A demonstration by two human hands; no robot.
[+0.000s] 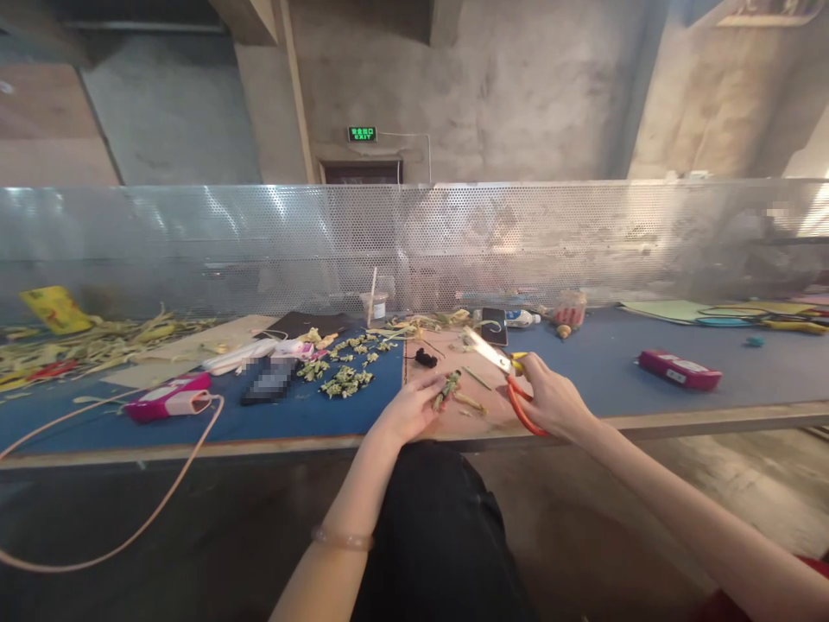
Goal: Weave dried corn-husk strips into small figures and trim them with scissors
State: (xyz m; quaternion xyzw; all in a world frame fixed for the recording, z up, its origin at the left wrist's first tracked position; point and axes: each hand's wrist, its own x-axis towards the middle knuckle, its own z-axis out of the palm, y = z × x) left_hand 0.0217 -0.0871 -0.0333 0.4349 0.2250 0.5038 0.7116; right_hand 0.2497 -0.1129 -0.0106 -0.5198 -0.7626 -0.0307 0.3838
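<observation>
My left hand (409, 409) is closed on a small greenish woven piece (446, 390), held just over the front of a tan board (502, 419). It looks like the pale green knotted pieces (348, 381) heaped on the blue tabletop to the left. My right hand (555, 396) grips orange-handled scissors (526, 406) by the handles, with the blades (487, 348) pointing up and left. A gap separates the blades from the woven piece. Short stalk scraps (471, 403) and a black bundle (425, 357) lie on the board between and behind my hands.
A phone (494, 326) and a plastic cup (376, 307) stand toward the back. Dry straw strips (123, 341) cover the far left. Magenta boxes lie left (169, 397) and right (679, 370). A cable (185, 466) loops off the front edge. A perforated metal screen (311, 250) closes the back.
</observation>
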